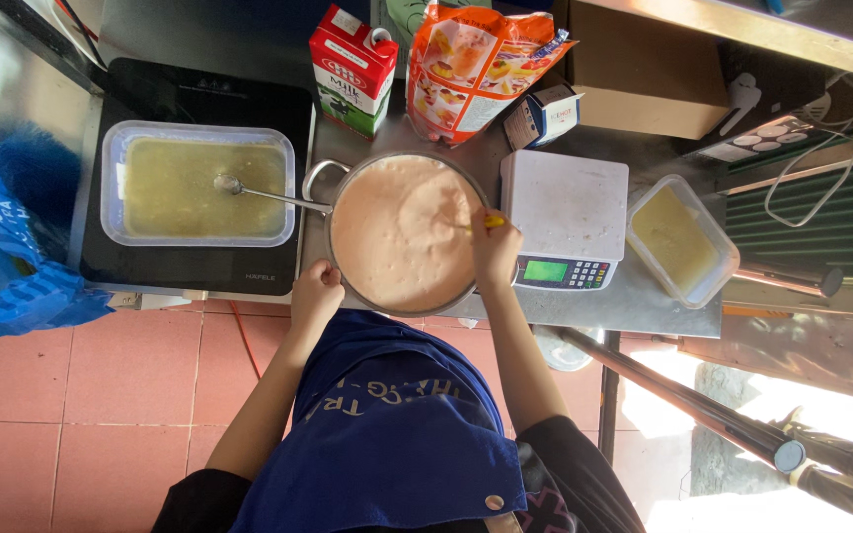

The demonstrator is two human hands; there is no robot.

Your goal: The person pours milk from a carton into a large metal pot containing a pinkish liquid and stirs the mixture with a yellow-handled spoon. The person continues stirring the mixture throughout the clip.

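A metal pot point(320, 178) full of pale pink batter point(402, 232) stands on the steel counter in front of me. My left hand point(317, 292) grips the pot's near left rim. My right hand point(495, 247) is closed around a yellow-handled utensil point(492, 222) whose working end dips into the batter. A spoon point(254, 191) lies across a clear rectangular tub point(111, 188) of yellow-green liquid, which sits on a black induction hob point(199, 94) to the left.
A white digital scale point(565, 212) sits right of the pot, then a small tub of pale yellow paste point(678, 240). At the back stand a milk carton point(351, 67), an orange bag point(471, 64), a small box point(543, 114) and a cardboard box point(644, 74). A blue bag point(2, 257) lies at left.
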